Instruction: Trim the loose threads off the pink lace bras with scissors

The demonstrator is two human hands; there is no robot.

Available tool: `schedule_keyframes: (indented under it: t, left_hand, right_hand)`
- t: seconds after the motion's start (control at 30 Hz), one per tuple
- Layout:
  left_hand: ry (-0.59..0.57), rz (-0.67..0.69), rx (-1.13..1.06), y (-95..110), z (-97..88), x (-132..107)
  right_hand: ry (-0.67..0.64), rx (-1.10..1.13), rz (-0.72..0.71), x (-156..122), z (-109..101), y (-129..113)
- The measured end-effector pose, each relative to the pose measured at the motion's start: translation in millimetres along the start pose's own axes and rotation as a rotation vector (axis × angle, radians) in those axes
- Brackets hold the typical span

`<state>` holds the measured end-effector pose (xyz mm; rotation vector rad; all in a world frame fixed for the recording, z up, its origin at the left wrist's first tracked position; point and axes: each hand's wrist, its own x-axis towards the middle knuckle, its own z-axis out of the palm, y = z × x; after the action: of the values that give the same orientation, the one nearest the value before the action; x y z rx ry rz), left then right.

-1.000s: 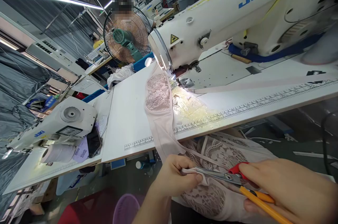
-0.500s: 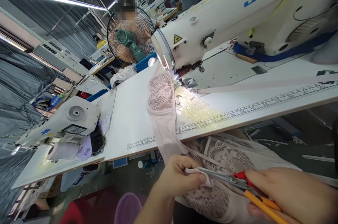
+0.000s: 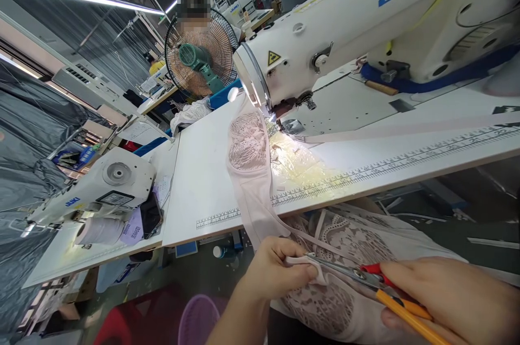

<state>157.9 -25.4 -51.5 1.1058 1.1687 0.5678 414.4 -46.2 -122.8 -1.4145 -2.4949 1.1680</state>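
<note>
My left hand (image 3: pixel 280 269) pinches the folded edge of a pale pink lace bra (image 3: pixel 248 142) between thumb and fingers. The bra runs from under the sewing machine's needle area, over the table edge and down to my lap. In my right hand (image 3: pixel 442 291) is a pair of scissors (image 3: pixel 361 274) with red and orange handles. Their blades point left and meet the fabric at my left fingertips. An orange-yellow stick-like tool (image 3: pixel 410 317) also lies in my right hand, below the scissors. More lace fabric (image 3: pixel 353 239) is spread over my lap.
A white sewing machine (image 3: pixel 309 36) stands over the white table (image 3: pixel 203 171), which has a printed ruler (image 3: pixel 325 189) along its front. To the left are a second machine (image 3: pixel 109 177), a thread cone (image 3: pixel 99 230) and a phone (image 3: pixel 151 215). Behind stands a fan (image 3: pixel 199 58), with a person beyond it.
The scissor blades have closed slightly at the fabric edge. Both hands stay almost in place, and the view has shifted a little.
</note>
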Motion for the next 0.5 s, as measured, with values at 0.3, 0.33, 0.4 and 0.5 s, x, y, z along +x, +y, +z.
schedule_keyframes:
  t: [0.3, 0.33, 0.4, 0.5]
  left_hand:
    - [0.019, 0.028, -0.027, -2, 0.4, 2]
    - [0.017, 0.03, -0.04, -2, 0.5, 2]
    - [0.021, 0.042, -0.07, -3, 1.3, 2]
    - [0.033, 0.055, -0.096, -2, 4.9, 2]
  right_hand:
    - [0.05, 0.065, -0.066, 4, -9, -10]
    - [0.061, 0.069, -0.078, 4, -9, -10]
    - [0.084, 0.116, -0.088, 5, -11, -11]
    - [0.175, 0.27, -0.049, 11, -16, -18]
